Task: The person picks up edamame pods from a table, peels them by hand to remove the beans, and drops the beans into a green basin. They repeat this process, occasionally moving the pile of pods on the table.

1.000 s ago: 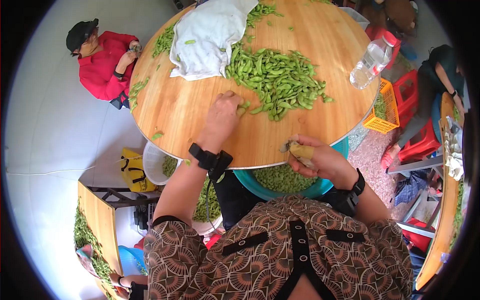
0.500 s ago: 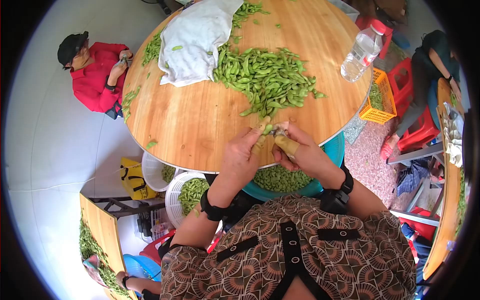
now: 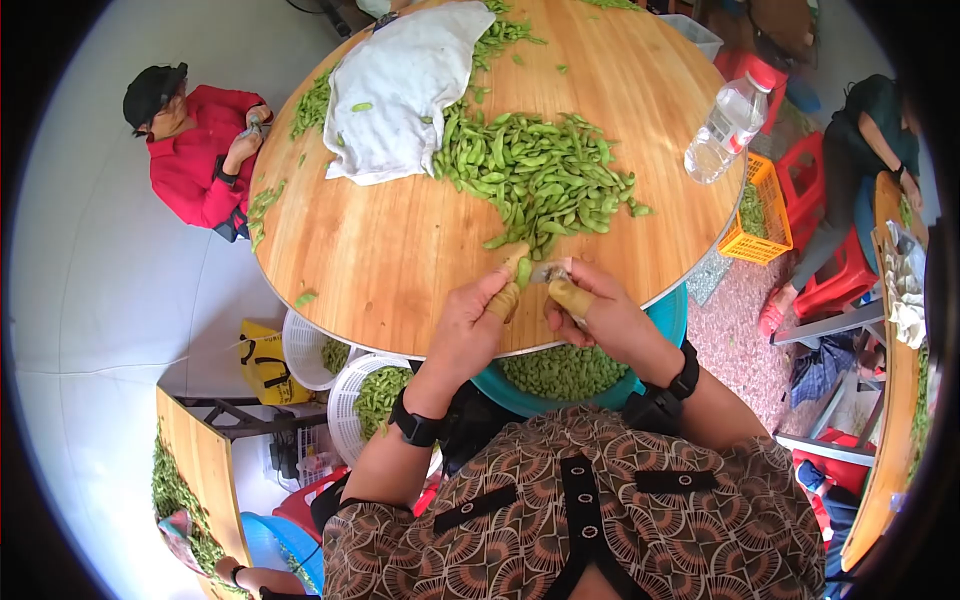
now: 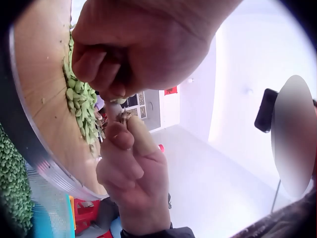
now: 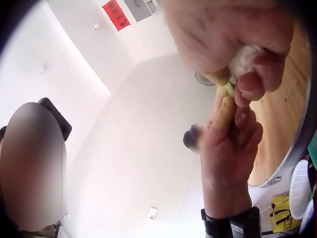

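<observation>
Over the near edge of the round wooden table (image 3: pixel 370 260), my left hand (image 3: pixel 474 318) pinches a green pod (image 3: pixel 523 271) between thumb and fingers, which wear yellowish covers. Close on its right, my right hand (image 3: pixel 605 318) grips a small whitish item (image 3: pixel 549 271), too small to identify. In the right wrist view the pod (image 5: pixel 229 89) lies between the fingertips of both hands. A pile of green pods (image 3: pixel 545 175) lies just beyond the hands, beside a white cloth (image 3: pixel 400 95).
A teal basin (image 3: pixel 660 318) with green beans stands below the table edge, two white baskets (image 3: pixel 345 405) to its left. A plastic bottle (image 3: pixel 725 130) stands at the table's right, near an orange crate (image 3: pixel 760 243). A person in red (image 3: pixel 195 165) sits at the left.
My left hand has moved from the tabletop by the pile, carrying a pod, to the right hand. Over the last half second both hands have stayed close together.
</observation>
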### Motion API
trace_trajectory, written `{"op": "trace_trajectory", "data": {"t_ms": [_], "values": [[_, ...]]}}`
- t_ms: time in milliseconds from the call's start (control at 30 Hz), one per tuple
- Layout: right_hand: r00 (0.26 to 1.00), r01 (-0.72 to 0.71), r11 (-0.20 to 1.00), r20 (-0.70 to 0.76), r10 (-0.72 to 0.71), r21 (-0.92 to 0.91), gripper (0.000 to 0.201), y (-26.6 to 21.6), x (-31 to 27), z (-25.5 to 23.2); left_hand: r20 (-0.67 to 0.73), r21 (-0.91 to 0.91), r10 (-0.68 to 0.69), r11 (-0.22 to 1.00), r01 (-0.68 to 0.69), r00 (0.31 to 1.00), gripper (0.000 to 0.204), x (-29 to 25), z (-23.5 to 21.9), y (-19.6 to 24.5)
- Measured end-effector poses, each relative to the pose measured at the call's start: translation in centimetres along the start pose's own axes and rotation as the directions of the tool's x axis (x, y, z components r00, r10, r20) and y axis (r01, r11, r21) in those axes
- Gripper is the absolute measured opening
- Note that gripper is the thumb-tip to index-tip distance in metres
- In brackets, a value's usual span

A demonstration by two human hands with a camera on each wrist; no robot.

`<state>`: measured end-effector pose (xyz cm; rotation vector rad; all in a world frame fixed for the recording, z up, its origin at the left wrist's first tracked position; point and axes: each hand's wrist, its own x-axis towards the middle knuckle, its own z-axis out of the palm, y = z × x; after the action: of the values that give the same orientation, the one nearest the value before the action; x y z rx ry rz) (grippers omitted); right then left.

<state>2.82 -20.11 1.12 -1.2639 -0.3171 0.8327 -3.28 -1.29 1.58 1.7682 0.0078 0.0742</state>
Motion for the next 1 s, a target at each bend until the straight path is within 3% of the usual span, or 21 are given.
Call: {"op": "trace_trajectory", "data": {"t_ms": [67, 300, 367, 400, 433, 467, 500, 533, 567, 600, 633, 667, 700, 767, 800, 867, 900, 933, 967, 1000], "values": [[1.000, 0.000, 1.000, 0.003, 0.000, 0.014, 0.021, -0.3, -0.5, 0.5, 0.063, 0.021, 0.023, 0.999, -0.025, 0.998, 0.037, -0.2, 0.3, 0.4], [0.999, -0.008, 0.999, 0.035, 0.006, 0.048, 0.022, -0.8, -0.9, 0.6, 0.066, 0.046, -0.027, 0.999, 0.023, 0.997, 0.037, -0.4, 0.3, 1.5], [0.997, -0.035, 0.997, 0.075, 0.031, 0.063, 0.023, -1.4, -1.7, 0.5, 0.136, 0.287, 0.275, 0.908, -0.304, 0.952, 0.038, -0.7, 0.1, 1.4], [0.992, -0.057, 0.996, 0.116, 0.048, 0.075, 0.023, -2.0, -2.1, 0.5, 0.138, 0.287, 0.274, 0.909, -0.303, 0.952, 0.038, -1.2, 0.4, 2.1], [0.992, -0.060, 0.995, 0.114, 0.050, 0.079, 0.023, -2.6, -2.8, 0.4, 0.164, 0.357, 0.365, 0.844, -0.400, 0.917, 0.038, -2.1, 0.8, 3.4], [0.978, -0.126, 0.984, 0.185, 0.102, 0.127, 0.024, -3.3, -3.5, 0.2, 0.194, 0.421, 0.450, 0.765, -0.488, 0.872, 0.039, -2.6, 1.0, 4.0], [0.954, -0.198, 0.965, 0.258, 0.151, 0.169, 0.025, -3.6, -3.9, 0.1, 0.190, 0.421, 0.445, 0.769, -0.482, 0.875, 0.039, -2.7, 1.0, 3.8], [0.953, -0.205, 0.964, 0.259, 0.157, 0.171, 0.025, -2.9, -3.9, -0.2, 0.207, 0.164, 0.244, 0.946, -0.280, 0.947, 0.039, -2.8, 1.0, 3.7], [0.937, -0.258, 0.909, 0.313, 0.153, 0.328, 0.025, -1.6, -3.7, -0.5, 0.278, -0.096, 0.046, 0.995, -0.020, 0.959, 0.040, -3.0, 1.0, 3.6], [0.923, -0.304, 0.828, 0.360, 0.135, 0.471, 0.026, -0.6, -3.4, -0.8, 0.281, -0.098, 0.047, 0.995, -0.020, 0.959, 0.040, -2.8, 1.2, 3.0], [0.924, -0.304, 0.828, 0.358, 0.136, 0.470, 0.026, 0.1, -3.2, -0.9, 0.336, -0.401, -0.105, 0.883, 0.243, 0.936, 0.041, -2.6, 1.6, 2.0], [0.920, -0.320, 0.784, 0.373, 0.122, 0.531, 0.026, 0.8, -3.1, -0.8, 0.432, -0.630, -0.228, 0.616, 0.473, 0.872, 0.042, -2.7, 1.8, 1.0], [0.917, -0.331, 0.736, 0.385, 0.103, 0.591, 0.025, 1.5, -2.9, -0.7, 0.435, -0.628, -0.232, 0.615, 0.478, 0.870, 0.042, -2.6, 1.9, 0.2], [0.913, -0.352, 0.711, 0.391, 0.116, 0.610, 0.022, 2.9, -2.7, -0.7, 0.505, -0.720, -0.172, 0.457, 0.523, 0.846, 0.043, -2.7, 1.9, -1.1], [0.910, -0.367, 0.690, 0.396, 0.126, 0.623, 0.020, 3.2, -2.7, -0.7, 0.510, -0.717, -0.174, 0.456, 0.528, 0.843, 0.043, -2.8, 1.9, -1.4], [0.927, -0.331, 0.715, 0.354, 0.123, 0.616, 0.021, 3.2, -3.0, -0.6, 0.555, -0.741, -0.102, 0.390, 0.546, 0.826, 0.039, -2.8, 1.9, -1.8], [0.941, -0.298, 0.739, 0.318, 0.119, 0.604, 0.022, 3.2, -3.0, -0.5, 0.557, -0.740, -0.102, 0.390, 0.548, 0.825, 0.039, -2.8, 2.0, -1.4], [0.940, -0.299, 0.738, 0.318, 0.121, 0.604, 0.022, 3.0, -3.0, -0.2, 0.364, -0.579, -0.206, 0.714, 0.394, 0.908, 0.037, -2.8, 2.3, -0.6], [0.966, -0.243, 0.788, 0.218, 0.141, 0.565, 0.021, 2.7, -3.0, 0.1, 0.136, -0.283, -0.215, 0.927, 0.246, 0.967, 0.035, -2.7, 2.6, -0.2], [0.981, -0.191, 0.835, 0.118, 0.152, 0.515, 0.020, 2.4, -2.9, 0.4, 0.132, -0.284, -0.216, 0.927, 0.246, 0.967, 0.035, -2.6, 2.9, -0.4]]}}
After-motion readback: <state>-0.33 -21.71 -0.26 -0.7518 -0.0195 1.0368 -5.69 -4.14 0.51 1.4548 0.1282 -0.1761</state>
